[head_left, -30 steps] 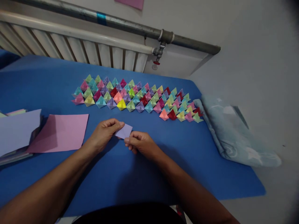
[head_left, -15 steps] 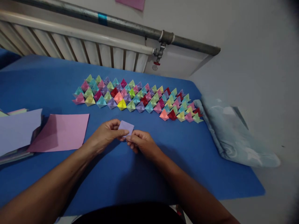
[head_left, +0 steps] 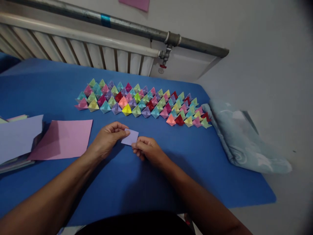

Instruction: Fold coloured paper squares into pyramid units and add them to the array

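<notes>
A small lavender paper square (head_left: pixel 129 137), apparently folded, is held between my two hands above the blue table (head_left: pixel 156 182). My left hand (head_left: pixel 111 137) pinches its upper left edge, thumb on top. At the lower right corner, my right hand (head_left: pixel 145 147) grips the paper between thumb and fingers. Just beyond my hands, several rows of folded paper boats (head_left: pixel 137 106) in many colours stand on the table.
Left of my hands lies a pink paper sheet (head_left: pixel 70 138), beside a stack of coloured paper (head_left: pixel 18 138). A folded light blue blanket (head_left: pixel 246 140) rests at the right edge. Behind the table are a radiator (head_left: pixel 95 55) and a metal pipe (head_left: pixel 137 29) with a red-handled valve (head_left: pixel 163 66).
My left hand has shifted its hold from the paper's lower part to its upper left edge. The paper has turned slightly, and more of its face shows.
</notes>
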### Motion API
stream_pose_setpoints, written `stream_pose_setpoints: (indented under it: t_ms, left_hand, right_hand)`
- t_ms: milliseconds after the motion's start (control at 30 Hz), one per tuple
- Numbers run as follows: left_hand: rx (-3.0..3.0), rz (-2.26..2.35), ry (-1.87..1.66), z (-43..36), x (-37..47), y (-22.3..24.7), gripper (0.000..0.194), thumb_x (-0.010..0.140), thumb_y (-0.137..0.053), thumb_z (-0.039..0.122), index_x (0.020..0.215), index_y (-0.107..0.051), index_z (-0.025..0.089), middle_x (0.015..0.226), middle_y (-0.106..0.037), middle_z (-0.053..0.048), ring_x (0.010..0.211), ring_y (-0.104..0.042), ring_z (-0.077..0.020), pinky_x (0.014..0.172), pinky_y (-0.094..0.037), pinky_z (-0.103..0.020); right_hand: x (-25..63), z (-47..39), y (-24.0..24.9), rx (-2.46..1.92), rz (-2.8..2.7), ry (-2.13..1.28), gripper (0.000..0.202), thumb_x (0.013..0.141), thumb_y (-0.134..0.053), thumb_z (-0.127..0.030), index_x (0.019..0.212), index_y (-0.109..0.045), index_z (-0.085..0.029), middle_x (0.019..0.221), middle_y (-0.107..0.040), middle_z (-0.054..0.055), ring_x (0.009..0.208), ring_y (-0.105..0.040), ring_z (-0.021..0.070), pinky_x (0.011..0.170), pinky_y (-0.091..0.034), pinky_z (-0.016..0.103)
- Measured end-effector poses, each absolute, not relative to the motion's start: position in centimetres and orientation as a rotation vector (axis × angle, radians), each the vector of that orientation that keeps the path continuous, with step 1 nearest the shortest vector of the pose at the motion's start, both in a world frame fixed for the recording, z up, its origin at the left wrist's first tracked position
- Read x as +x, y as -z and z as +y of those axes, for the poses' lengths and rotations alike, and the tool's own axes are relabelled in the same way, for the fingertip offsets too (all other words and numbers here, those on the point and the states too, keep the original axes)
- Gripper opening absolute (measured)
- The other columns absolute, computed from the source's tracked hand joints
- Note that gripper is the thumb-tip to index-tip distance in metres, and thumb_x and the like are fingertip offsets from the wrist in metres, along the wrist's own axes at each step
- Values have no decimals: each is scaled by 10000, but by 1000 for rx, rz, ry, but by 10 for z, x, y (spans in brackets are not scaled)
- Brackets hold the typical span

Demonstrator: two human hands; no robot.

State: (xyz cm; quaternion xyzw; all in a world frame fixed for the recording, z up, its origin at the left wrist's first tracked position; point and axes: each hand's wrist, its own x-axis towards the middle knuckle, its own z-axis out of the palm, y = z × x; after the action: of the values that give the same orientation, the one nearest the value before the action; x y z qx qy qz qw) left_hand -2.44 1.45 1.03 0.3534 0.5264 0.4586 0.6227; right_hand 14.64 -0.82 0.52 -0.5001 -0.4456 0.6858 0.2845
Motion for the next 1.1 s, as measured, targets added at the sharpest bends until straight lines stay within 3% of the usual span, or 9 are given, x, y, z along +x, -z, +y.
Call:
stream_pose_setpoints:
  t_ms: [200, 367, 467, 633, 900, 1100]
  left_hand:
    - [812, 1212, -1029, 14, -22, -15, 289, 479, -873, 279, 668, -683, 170, 568, -650, 25, 534, -539, -88, 545, -389, -216]
    - [841, 1220, -1013, 14, -18, -16, 281, 466, -852, 297, 643, -670, 175, 582, -638, 28, 551, -525, -91, 563, -393, -229]
    - [891, 1229, -985, 13, -18, -16, 264, 470, -835, 300, 617, -652, 179, 548, -594, 42, 526, -477, -84, 534, -358, -228]
    - [991, 1179, -884, 9, -17, -14, 262, 496, -802, 319, 650, -645, 175, 546, -582, 42, 529, -488, -97, 541, -371, -242]
    - [1377, 1211, -809, 2, -4, 4, 229, 626, -649, 283, 832, -645, 185, 616, -626, 31, 552, -569, -133, 527, -418, -253]
    - [1554, 1276, -860, 3, -1, 10, 130, 699, -628, 218, 824, -658, 205, 665, -660, 19, 637, -616, -158, 595, -476, -273]
  right_hand:
    - [148, -7, -5, -1303, -1168, -1825, 246, 734, -708, -361, 638, -560, -189, 534, -557, -55, 430, -457, 60, 426, -339, 195]
    - [150, -7, -2, -1332, -1166, -1828, 312, 651, -763, -407, 641, -537, -191, 506, -559, -68, 388, -447, 52, 392, -340, 188]
    - [151, -9, -3, -1339, -1115, -1719, 313, 599, -754, -328, 797, -540, -212, 508, -578, -100, 362, -447, 59, 364, -325, 176]
    - [149, -23, -5, -1312, -1113, -1586, 512, 619, -720, -305, 1084, -511, -250, 503, -562, -148, 332, -423, 72, 334, -305, 169]
    - [152, -44, 1, -1453, -1179, -1518, 214, 666, -651, -259, 869, -593, -218, 483, -497, -126, 356, -379, 44, 369, -259, 170]
    - [153, -57, -1, -1617, -1172, -1407, 158, 701, -638, -213, 859, -641, -207, 504, -519, -106, 405, -423, 56, 427, -317, 183]
